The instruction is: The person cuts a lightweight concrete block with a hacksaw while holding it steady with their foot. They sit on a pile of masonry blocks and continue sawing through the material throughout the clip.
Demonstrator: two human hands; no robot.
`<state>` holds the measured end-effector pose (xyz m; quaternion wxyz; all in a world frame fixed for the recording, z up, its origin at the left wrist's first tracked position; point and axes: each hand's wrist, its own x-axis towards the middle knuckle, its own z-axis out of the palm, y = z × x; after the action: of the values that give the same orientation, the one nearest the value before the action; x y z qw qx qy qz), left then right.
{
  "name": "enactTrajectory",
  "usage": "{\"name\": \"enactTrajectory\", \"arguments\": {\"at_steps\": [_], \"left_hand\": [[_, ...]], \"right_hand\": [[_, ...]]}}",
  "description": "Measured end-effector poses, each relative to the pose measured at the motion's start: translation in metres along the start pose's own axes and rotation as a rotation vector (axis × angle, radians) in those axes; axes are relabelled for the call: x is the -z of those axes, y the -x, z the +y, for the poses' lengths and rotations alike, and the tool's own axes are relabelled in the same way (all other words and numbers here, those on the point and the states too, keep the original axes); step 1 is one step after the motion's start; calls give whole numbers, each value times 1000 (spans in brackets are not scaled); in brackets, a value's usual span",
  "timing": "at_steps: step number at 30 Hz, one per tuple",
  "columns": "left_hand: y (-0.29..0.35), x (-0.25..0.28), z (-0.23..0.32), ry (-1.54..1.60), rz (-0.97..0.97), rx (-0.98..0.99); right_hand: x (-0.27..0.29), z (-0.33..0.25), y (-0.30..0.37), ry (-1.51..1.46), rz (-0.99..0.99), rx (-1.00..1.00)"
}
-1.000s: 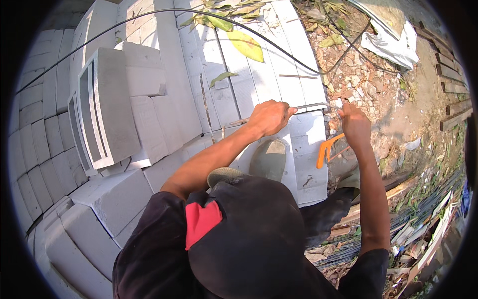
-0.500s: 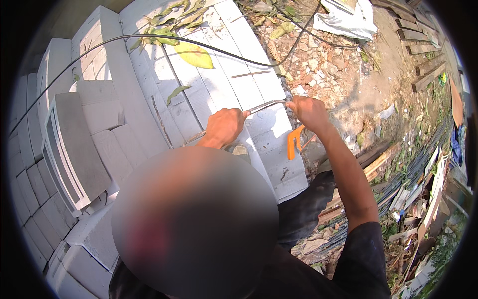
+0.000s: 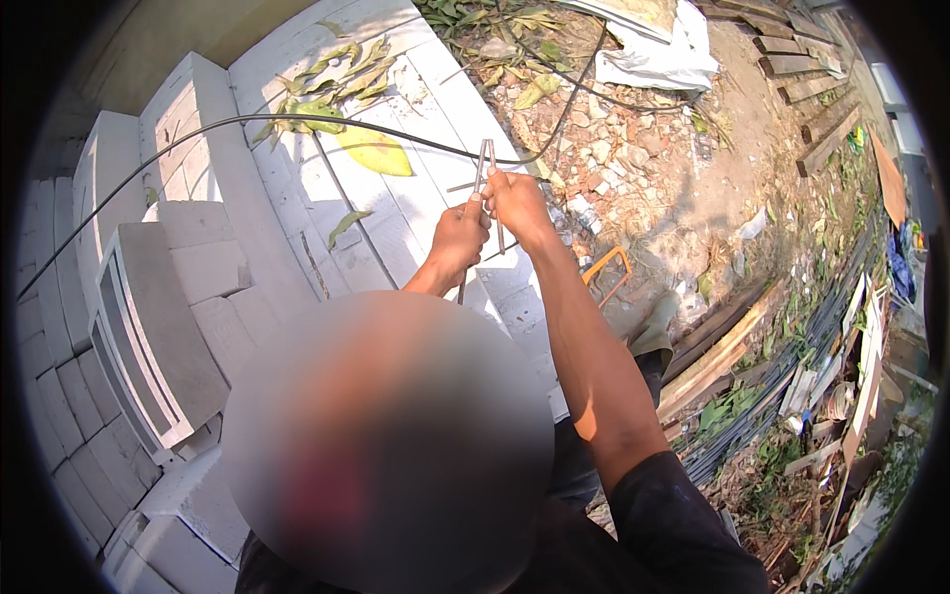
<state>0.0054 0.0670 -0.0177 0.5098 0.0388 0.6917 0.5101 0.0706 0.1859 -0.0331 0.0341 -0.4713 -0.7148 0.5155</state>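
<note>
My left hand (image 3: 457,244) is closed round a thin grey metal rod (image 3: 479,176), whose lower end sticks out below the fist. Close against it, my right hand (image 3: 519,206) grips a second length of rod that comes out under the fingers. Both lengths point away from me and almost meet in a narrow V above my hands; whether they are still joined at the tip I cannot tell. An orange-framed saw (image 3: 606,267) leans at the edge of the white block platform (image 3: 396,213), to the right of my hands.
A black cable (image 3: 327,122) arches over the platform just beyond the rod. Leaves (image 3: 376,150) and thin sticks lie on the blocks. To the right are rubble (image 3: 594,144), a white sack (image 3: 663,54), wooden planks (image 3: 829,139) and a bundle of dark rods (image 3: 782,386).
The rod ran nearly straight between my separated hands, with a slight bend near the right one. My right hand has swung left beside my left, and the rod lengths now lie almost parallel.
</note>
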Motion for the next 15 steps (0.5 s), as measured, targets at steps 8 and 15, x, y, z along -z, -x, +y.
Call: {"name": "enactTrajectory", "arguments": {"at_steps": [8,15], "left_hand": [[0,59,10,-243,-348,79],[3,45,12,12,-424,101]], "right_hand": [[76,15,16,-20,-488,-6],[77,32,44,-490,-199,-158]]}}
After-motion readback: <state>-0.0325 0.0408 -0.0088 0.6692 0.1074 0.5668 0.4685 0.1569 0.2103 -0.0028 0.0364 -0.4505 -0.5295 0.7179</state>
